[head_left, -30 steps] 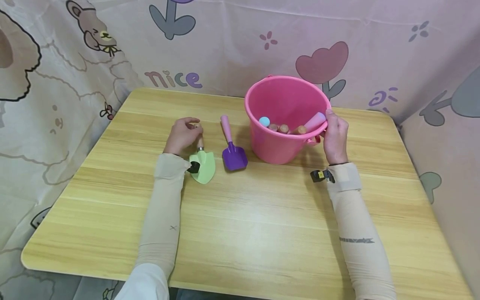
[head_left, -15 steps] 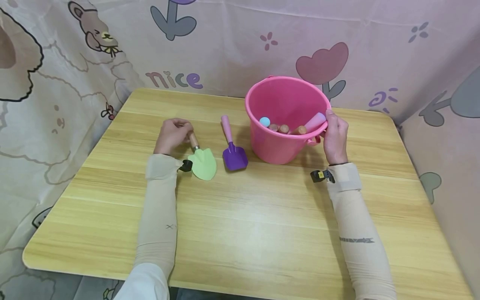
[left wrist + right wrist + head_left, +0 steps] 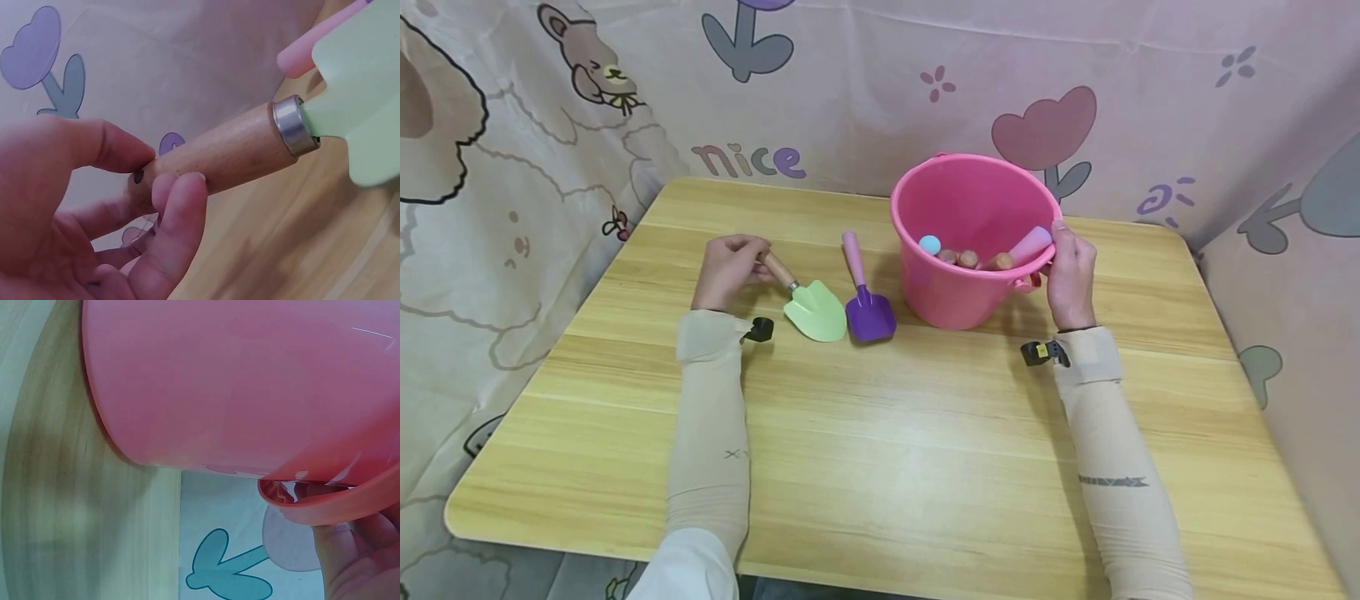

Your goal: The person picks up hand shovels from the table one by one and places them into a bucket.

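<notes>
My left hand (image 3: 730, 265) pinches the end of the wooden handle of a light green trowel (image 3: 817, 312). In the left wrist view, thumb and fingers close on the wooden handle (image 3: 225, 150) below its metal collar. The blade points toward a small purple shovel (image 3: 870, 315) with a pink handle, which lies on the table just to the right. My right hand (image 3: 1071, 271) grips the rim of a pink bucket (image 3: 955, 296) at its right side, thumb on top. The right wrist view shows fingers behind the bucket's rim or handle band (image 3: 331, 509).
Inside the bucket lie a light blue ball-like end (image 3: 929, 244), several wooden handle ends (image 3: 967, 258) and a pink-purple handle (image 3: 1030, 245). A patterned curtain (image 3: 865, 100) hangs behind the wooden table (image 3: 880, 450) and at its sides.
My left hand has moved left with the trowel's handle, and the trowel has turned so its blade swings right toward the purple shovel. My right hand and the bucket have stayed put.
</notes>
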Demonstrator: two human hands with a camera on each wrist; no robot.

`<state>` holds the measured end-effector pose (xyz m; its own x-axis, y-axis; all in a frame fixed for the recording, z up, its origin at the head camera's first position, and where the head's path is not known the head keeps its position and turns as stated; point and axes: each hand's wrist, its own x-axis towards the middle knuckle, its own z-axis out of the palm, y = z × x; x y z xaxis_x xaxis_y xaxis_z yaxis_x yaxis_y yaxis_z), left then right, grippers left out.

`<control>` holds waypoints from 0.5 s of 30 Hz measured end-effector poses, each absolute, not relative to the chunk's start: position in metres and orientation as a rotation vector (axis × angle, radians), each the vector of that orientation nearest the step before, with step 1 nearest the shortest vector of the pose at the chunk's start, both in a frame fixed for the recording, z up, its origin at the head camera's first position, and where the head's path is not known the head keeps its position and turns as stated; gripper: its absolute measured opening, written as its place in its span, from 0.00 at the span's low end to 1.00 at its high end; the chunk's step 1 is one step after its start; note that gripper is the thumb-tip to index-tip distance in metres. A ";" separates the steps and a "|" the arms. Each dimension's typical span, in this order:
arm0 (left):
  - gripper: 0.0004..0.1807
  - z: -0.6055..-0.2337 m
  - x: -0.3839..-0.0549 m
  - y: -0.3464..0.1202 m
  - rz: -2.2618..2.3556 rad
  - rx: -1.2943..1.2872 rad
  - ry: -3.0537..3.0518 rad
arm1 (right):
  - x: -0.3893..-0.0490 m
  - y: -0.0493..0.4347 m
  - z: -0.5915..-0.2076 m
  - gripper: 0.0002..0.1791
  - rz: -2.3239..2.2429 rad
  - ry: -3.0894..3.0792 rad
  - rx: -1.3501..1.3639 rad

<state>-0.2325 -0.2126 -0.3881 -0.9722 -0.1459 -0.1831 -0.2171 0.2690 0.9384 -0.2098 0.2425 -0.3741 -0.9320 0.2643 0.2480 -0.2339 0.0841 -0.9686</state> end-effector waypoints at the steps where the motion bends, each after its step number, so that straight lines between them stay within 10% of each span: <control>1: 0.25 -0.387 -0.232 -0.214 1.840 -0.358 2.454 | -0.210 0.242 -0.374 0.24 1.910 -2.008 -0.030; 15: 0.13 -0.378 -0.224 -0.224 2.192 -0.417 2.255 | -0.210 0.242 -0.376 0.25 1.888 -2.012 -0.007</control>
<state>-0.2243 -0.2244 -0.3784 -0.9650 -0.2081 -0.1597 -0.1655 0.0107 0.9862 -0.2100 0.2424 -0.3757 -0.9278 0.2589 0.2687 -0.2517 0.0973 -0.9629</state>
